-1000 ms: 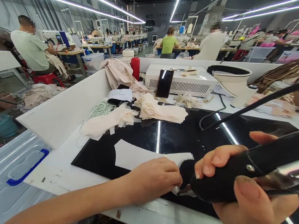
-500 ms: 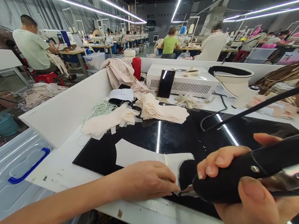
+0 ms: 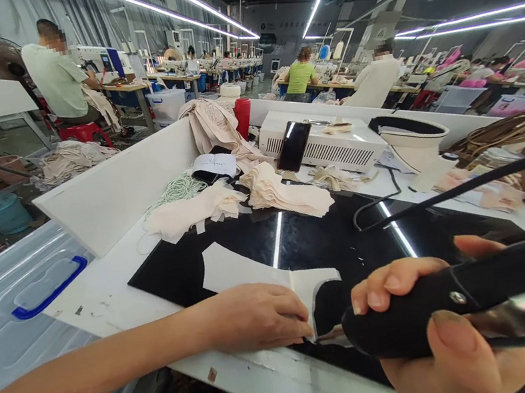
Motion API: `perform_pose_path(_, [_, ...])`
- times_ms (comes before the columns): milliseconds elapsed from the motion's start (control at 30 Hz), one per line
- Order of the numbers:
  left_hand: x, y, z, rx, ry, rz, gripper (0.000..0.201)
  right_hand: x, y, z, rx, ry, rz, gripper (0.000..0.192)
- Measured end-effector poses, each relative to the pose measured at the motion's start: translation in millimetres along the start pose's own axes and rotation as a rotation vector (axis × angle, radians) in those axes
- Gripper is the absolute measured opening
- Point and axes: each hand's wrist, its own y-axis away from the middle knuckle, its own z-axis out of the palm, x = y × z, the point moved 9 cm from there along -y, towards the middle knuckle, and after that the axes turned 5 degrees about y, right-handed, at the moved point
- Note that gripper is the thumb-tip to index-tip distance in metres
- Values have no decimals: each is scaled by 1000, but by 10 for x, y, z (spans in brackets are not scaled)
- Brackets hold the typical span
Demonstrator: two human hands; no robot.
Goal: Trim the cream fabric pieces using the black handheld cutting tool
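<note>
A white fabric piece (image 3: 244, 264) with curved edges lies flat on a glossy black sheet (image 3: 350, 235). My left hand (image 3: 263, 315) rests over its near edge, fingers curled together and pressing the fabric close to its lower right end. The exact grip of the fingertips is partly hidden. My right hand (image 3: 450, 339) is wrapped round a black hand-held hot knife (image 3: 407, 327), by its look, with a metal lever on its side. Its thin metal tip points left, just beside the fabric's edge and my left fingertips.
Pale fabric stacks (image 3: 286, 189), green cord (image 3: 180, 190), a phone (image 3: 294, 145) and a vented white box (image 3: 323, 138) stand behind. A black cable (image 3: 469, 187) crosses from the right. Brown straps (image 3: 510, 132) lie far right. A clear bin (image 3: 27, 333) is at left. Other people sit at sewing machines beyond.
My right hand and the hot knife have shifted slightly right and down in the view. My left hand stays on the fabric, nearly unmoved.
</note>
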Motion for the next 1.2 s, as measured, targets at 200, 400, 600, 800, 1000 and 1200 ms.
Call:
perform_pose_path(200, [10, 4, 12, 2, -4, 3, 23, -5, -4, 5, 9, -1, 1, 56])
perform_pose_path(400, [-1, 38, 35, 3, 3, 8, 22, -7, -8, -36, 71, 16, 26, 60])
perform_pose_path(600, [-3, 56, 39, -8, 3, -14, 22, 1, -17, -26, 69, 23, 29, 58])
perform_pose_path(800, [22, 30, 20, 0, 17, -11, 20, 20, -14, -28, 44, 19, 19, 60])
perform_pose_path(1000, [19, 32, 31, 3, 30, -8, 19, 13, -4, -25, 29, 17, 10, 59])
perform_pose_path(1200, [18, 19, 31, 4, 37, -11, 18, 25, -10, -30, 27, 15, 8, 59])
